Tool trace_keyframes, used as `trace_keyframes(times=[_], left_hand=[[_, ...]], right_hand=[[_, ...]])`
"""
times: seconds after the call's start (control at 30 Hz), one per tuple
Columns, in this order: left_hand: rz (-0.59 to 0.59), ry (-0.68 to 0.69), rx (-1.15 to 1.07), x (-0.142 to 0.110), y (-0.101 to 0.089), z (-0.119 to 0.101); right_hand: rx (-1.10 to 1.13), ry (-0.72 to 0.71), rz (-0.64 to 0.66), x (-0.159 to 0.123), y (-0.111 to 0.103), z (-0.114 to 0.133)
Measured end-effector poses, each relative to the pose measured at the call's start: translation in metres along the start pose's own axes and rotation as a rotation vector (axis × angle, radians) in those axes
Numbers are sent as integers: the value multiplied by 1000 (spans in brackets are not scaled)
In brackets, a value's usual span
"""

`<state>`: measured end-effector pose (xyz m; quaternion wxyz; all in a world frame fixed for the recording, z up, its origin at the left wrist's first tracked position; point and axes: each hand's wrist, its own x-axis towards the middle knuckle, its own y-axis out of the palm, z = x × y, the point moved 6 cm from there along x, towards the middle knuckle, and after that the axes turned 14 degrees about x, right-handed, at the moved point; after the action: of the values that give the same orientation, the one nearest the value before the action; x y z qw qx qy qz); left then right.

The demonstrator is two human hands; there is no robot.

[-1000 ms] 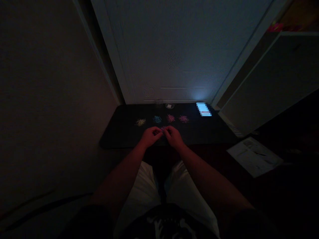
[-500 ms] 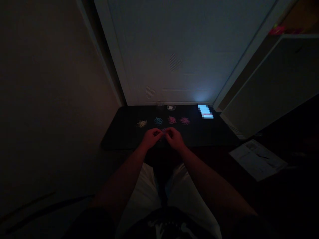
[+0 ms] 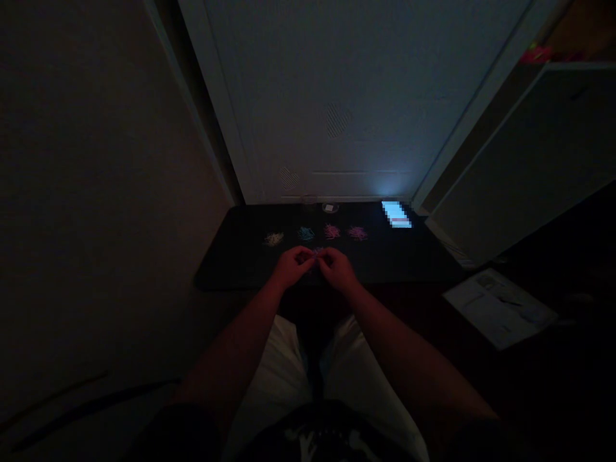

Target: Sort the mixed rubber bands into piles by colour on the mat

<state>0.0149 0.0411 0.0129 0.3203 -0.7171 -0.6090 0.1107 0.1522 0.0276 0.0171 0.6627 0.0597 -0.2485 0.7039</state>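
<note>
My left hand and my right hand meet over the front of the dark mat, fingertips almost touching. Both are closed in a pinch. Between and just beyond the fingertips shows a small purple cluster of thin pieces, partly hidden by the fingers. What exactly each hand holds is too small and dark to make out. Beyond the hands lie little heaps of thin short sticks in a row: a pale yellowish heap, a blue heap, a pink heap and a purplish-pink heap.
At the mat's back edge are a small clear round dish with a white square and a faint clear container. A lit phone lies at the back right. Behind rises a white door. Printed paper lies right.
Both hands stay in nearly the same place, with only slight finger movement at the purple pieces. The heaps have not moved.
</note>
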Motion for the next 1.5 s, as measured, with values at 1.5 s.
trace_keyframes(times=[1.5], left_hand=[[-34, -67, -102, 0, -7, 1]], right_hand=[[87, 22, -54, -3, -6, 5]])
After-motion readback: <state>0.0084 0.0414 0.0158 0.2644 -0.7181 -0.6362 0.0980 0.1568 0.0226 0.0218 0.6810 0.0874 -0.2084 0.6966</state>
